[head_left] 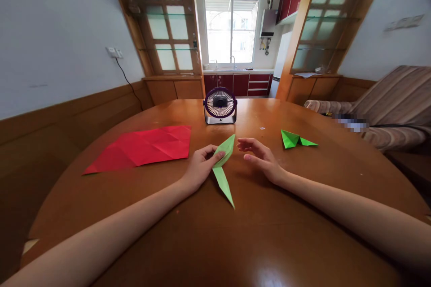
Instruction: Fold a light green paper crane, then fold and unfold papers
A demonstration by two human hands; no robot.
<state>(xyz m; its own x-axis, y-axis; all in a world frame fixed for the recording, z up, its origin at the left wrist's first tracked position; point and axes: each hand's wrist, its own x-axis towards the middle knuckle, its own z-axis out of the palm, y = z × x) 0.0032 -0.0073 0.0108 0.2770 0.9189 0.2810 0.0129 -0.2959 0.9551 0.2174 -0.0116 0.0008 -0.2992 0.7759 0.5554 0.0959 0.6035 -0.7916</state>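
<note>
A long, narrow folded light-green paper [224, 171] lies on the round wooden table [256, 242], pointed at both ends. My left hand [199, 168] pinches its middle between thumb and fingers, lifting the upper half. My right hand [261, 158] hovers just to the right of the paper's upper tip, fingers spread, touching nothing I can see.
A creased red paper sheet [144, 147] lies flat to the left. A finished bright-green folded paper piece [295, 139] sits to the right. A small purple desk fan [220, 106] stands at the table's far side. A striped sofa [390, 107] is at the right.
</note>
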